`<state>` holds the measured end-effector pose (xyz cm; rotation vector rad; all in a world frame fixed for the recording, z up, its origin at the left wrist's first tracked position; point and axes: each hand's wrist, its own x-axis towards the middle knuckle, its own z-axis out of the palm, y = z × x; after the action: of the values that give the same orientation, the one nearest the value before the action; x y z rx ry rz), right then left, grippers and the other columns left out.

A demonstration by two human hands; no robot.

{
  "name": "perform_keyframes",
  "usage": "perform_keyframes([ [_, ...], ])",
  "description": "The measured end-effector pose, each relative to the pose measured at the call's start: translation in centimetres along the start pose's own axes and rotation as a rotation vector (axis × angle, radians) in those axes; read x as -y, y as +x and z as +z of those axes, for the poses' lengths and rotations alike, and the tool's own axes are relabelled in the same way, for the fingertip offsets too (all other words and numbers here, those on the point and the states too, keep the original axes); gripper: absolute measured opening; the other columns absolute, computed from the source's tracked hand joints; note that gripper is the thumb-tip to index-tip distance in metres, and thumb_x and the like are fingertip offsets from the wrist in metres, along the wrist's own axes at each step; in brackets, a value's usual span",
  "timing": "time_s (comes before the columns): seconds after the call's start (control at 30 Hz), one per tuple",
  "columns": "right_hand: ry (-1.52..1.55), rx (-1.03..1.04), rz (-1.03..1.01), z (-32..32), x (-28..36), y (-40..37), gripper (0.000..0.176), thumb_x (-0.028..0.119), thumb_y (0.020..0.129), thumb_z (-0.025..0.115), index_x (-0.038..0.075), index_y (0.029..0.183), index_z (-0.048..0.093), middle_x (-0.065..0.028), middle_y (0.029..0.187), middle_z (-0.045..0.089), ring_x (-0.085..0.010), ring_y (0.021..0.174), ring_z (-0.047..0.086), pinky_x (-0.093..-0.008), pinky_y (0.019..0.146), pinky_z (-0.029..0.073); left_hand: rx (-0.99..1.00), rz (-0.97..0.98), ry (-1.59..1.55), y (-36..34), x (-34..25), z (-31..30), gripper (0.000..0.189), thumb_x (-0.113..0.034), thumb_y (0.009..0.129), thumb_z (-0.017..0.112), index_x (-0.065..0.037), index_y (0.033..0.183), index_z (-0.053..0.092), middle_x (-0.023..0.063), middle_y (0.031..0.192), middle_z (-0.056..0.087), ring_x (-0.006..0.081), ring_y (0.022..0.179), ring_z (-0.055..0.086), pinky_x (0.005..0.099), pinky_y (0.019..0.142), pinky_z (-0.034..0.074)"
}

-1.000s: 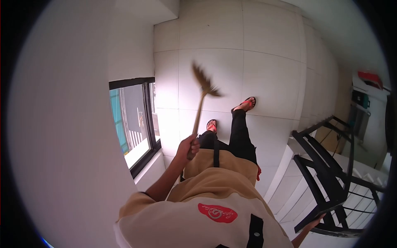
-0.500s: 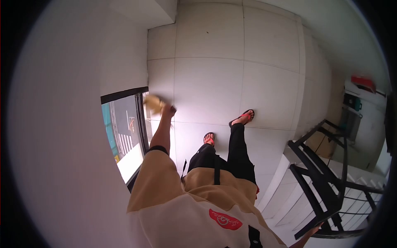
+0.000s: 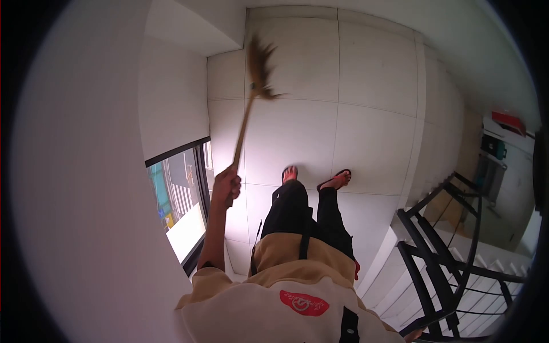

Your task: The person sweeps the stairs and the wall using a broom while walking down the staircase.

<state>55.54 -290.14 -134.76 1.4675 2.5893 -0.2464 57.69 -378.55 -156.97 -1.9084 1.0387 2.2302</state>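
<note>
My left hand [image 3: 227,186] is closed round the lower end of a broom's wooden handle. The broom [image 3: 245,127] points away from me over the tiles, its brown bristles fanned out near the wall corner and slightly blurred. At the bottom right, only a small part of my right hand [image 3: 415,335] shows beside the black railing [image 3: 437,316]. Its fingers are mostly hidden, so I cannot see whether they grip the rail.
Pale tiles cover the floor [image 3: 291,131], where my sandalled feet stand. On the left, a black-framed window [image 3: 178,194] is set in the white wall. White stairs [image 3: 486,297] descend behind the railing on the right. A red object [image 3: 508,122] is visible farther off.
My left hand has moved from beside the window back toward me, and the broom has swung out over the floor toward the far wall corner. My left foot has stepped forward.
</note>
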Motion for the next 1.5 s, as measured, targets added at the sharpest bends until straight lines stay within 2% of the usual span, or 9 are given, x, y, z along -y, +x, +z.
perform_keyframes([
  [0.2, 0.018, 0.039, 0.098, 0.8, 3.0, -2.7, 0.077, 0.047, 0.076, 0.055, 0.013, 0.133, 0.016, -0.023, 0.122, 0.036, -0.0389, 0.103, 0.043, -0.0497, 0.087, 0.036, -0.358, 0.223, -0.002, 19.0, -5.6, -5.3, 0.017, -0.013, 0.079, 0.049, -0.006, 0.064, 0.044, 0.003, 0.049, 0.041, 0.0121, 0.035, 0.039, 0.0249, 0.029, 0.031],
  [0.33, 0.011, 0.045, 0.154, 0.7, 5.4, -4.7, 0.079, 0.047, 0.075, 0.056, 0.013, 0.133, 0.014, -0.0225, 0.124, 0.034, -0.0389, 0.105, 0.041, -0.0508, 0.088, 0.034, -0.175, 0.148, 0.154, 27.8, -11.6, -6.4, 0.023, -0.014, 0.079, 0.048, -0.008, 0.058, 0.042, 0.0033, 0.048, 0.041, 0.0122, 0.034, 0.038, 0.0262, 0.03, 0.031],
  [0.6, 0.042, 0.084, 0.22, 0.9, 7.5, -6.7, 0.083, 0.047, 0.074, 0.058, 0.014, 0.134, 0.01, -0.0216, 0.127, 0.03, -0.039, 0.108, 0.037, -0.0531, 0.089, 0.032, -0.051, -0.062, 0.162, 6.0, -13.6, -0.3, 0.021, -0.023, 0.083, 0.048, -0.006, 0.07, 0.049, 0.0026, 0.049, 0.043, 0.0083, 0.034, 0.039, 0.0215, 0.028, 0.029],
  [0.8, 0.068, 0.114, 0.251, 0.4, 7.7, -7.5, 0.086, 0.047, 0.073, 0.059, 0.015, 0.134, 0.008, -0.0209, 0.129, 0.027, -0.0391, 0.111, 0.034, -0.0547, 0.089, 0.03, -0.25, 0.344, 0.496, 24.3, -15.0, -5.5, 0.023, -0.013, 0.076, 0.05, -0.005, 0.055, 0.045, 0.005, 0.045, 0.043, 0.0157, 0.034, 0.041, 0.0309, 0.029, 0.031],
  [0.9, 0.073, 0.132, 0.277, 0.6, 7.8, -8.1, 0.088, 0.047, 0.072, 0.06, 0.015, 0.134, 0.006, -0.0205, 0.13, 0.026, -0.0391, 0.112, 0.033, -0.0556, 0.09, 0.029, -0.309, 0.185, 0.364, 32.0, -19.5, -4.6, 0.024, -0.015, 0.077, 0.046, -0.006, 0.054, 0.044, 0.0048, 0.044, 0.041, 0.0159, 0.033, 0.04, 0.0305, 0.031, 0.032],
  [1.03, 0.12, 0.151, 0.299, -1.0, 7.5, -7.9, 0.081, 0.042, 0.076, 0.057, 0.018, 0.135, 0.008, -0.0164, 0.133, 0.027, -0.0394, 0.115, 0.031, -0.0592, 0.089, 0.026, 0.017, -0.065, 0.281, 25.2, -19.5, -4.9, 0.028, -0.017, 0.081, 0.043, -0.007, 0.055, 0.044, 0.0037, 0.043, 0.04, 0.0155, 0.033, 0.04, 0.0287, 0.031, 0.035],
  [1.2, 0.068, 0.086, 0.281, 0.1, 6.5, -7.1, 0.08, 0.041, 0.076, 0.058, 0.016, 0.134, 0.009, -0.017, 0.131, 0.028, -0.0389, 0.114, 0.032, -0.0579, 0.09, 0.027, -0.288, -0.031, 0.091, 11.2, -14.1, -1.0, 0.025, -0.017, 0.08, 0.047, -0.007, 0.058, 0.044, 0.0042, 0.043, 0.041, 0.0141, 0.031, 0.04, 0.0255, 0.028, 0.032],
  [1.33, 0.053, 0.064, 0.267, 0.0, 5.9, -6.8, 0.079, 0.039, 0.076, 0.059, 0.015, 0.133, 0.011, -0.0175, 0.13, 0.029, -0.0385, 0.113, 0.033, -0.057, 0.09, 0.027, -0.41, 0.2, 0.285, 25.1, -15.2, -6.5, 0.02, -0.014, 0.077, 0.049, -0.006, 0.059, 0.045, 0.0044, 0.048, 0.044, 0.0147, 0.034, 0.041, 0.0268, 0.029, 0.033],
  [1.5, 0.026, 0.039, 0.257, -0.1, 6.3, -6.9, 0.078, 0.038, 0.075, 0.06, 0.013, 0.132, 0.012, -0.0181, 0.129, 0.031, -0.038, 0.113, 0.034, -0.0557, 0.091, 0.028, 0.032, -0.209, 0.342, 27.0, -20.0, -2.5, 0.029, -0.02, 0.082, 0.044, -0.008, 0.056, 0.04, 0.0013, 0.045, 0.041, 0.0099, 0.032, 0.038, 0.0219, 0.029, 0.031],
])
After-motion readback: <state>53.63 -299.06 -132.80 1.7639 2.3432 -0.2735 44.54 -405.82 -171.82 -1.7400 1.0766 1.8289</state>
